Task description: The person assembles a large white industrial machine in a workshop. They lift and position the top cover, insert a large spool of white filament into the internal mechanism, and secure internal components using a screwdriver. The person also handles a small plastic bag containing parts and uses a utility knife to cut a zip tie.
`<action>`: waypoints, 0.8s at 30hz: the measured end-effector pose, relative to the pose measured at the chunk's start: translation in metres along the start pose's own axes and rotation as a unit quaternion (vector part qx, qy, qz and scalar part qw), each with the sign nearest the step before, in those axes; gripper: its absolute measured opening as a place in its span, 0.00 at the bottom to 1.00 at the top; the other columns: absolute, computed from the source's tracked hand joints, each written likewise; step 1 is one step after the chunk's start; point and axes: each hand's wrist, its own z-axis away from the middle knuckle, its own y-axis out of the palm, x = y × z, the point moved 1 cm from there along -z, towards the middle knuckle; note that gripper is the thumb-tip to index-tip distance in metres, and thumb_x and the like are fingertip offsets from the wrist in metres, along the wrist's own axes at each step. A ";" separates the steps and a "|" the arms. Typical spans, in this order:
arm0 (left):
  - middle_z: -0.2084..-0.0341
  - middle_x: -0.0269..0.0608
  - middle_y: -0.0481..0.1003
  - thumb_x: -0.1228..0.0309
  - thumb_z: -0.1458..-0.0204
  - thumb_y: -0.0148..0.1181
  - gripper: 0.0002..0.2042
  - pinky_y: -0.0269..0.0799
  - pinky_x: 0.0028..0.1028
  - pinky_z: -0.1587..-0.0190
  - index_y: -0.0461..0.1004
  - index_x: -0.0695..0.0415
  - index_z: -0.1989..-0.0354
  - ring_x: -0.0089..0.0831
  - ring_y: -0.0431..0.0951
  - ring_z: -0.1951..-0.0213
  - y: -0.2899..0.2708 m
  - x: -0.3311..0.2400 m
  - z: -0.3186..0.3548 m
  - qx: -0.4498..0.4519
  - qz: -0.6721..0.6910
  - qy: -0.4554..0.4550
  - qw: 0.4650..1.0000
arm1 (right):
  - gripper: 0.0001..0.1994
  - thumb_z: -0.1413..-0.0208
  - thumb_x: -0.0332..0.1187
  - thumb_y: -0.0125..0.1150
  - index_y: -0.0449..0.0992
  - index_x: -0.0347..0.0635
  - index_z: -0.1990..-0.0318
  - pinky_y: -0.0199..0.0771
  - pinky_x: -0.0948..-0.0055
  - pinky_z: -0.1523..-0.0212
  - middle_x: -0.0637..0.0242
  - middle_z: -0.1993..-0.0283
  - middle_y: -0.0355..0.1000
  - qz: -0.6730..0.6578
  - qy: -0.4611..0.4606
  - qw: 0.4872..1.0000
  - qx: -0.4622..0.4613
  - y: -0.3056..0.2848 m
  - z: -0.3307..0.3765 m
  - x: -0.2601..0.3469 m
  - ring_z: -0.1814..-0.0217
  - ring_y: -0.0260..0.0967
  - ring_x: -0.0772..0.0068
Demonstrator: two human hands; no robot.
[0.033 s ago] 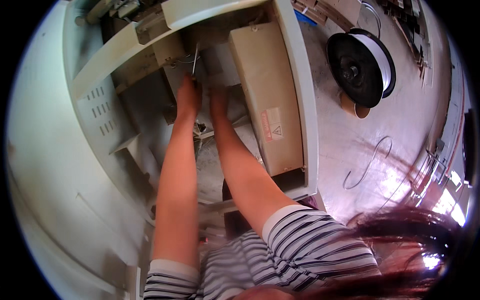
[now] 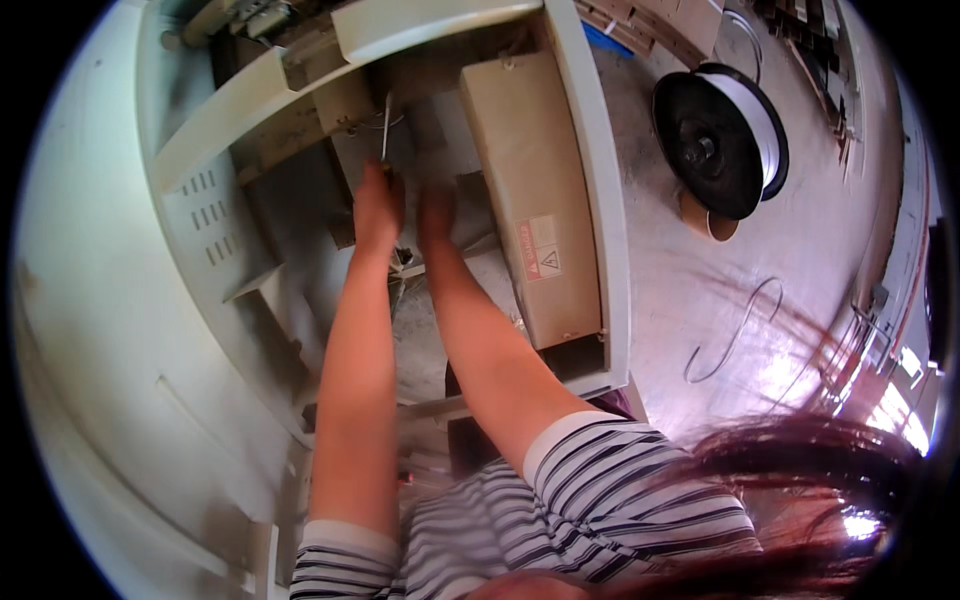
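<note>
Both my arms reach into an open metal cabinet. My left hand is closed around what looks like a screwdriver, its thin metal shaft pointing away from me toward the cabinet's back. The handle is mostly hidden in my fingers. Close by on the right, my right hand is dim and smeared by motion, so its fingers cannot be made out. Thin wires run near the shaft's tip.
A long beige cover box with a warning label fills the cabinet's right side. Slotted panel and shelf brackets stand left. On the floor at right are a black cable spool, a cardboard tube and a bent wire.
The view has shifted slightly. The screwdriver's shaft stands a little more upright, its tip somewhat farther left. My arms keep nearly the same pose.
</note>
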 end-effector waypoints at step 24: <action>0.47 0.52 0.65 0.70 0.48 0.57 0.25 0.60 0.47 0.45 0.61 0.54 0.40 0.50 0.64 0.44 0.043 0.142 0.646 -0.305 -0.001 -0.675 0.672 | 0.08 0.39 0.29 0.53 0.72 0.34 0.58 0.71 0.77 0.59 0.66 0.64 0.73 -0.031 -0.118 0.693 0.711 -0.389 0.135 0.174 0.62 0.71 0.78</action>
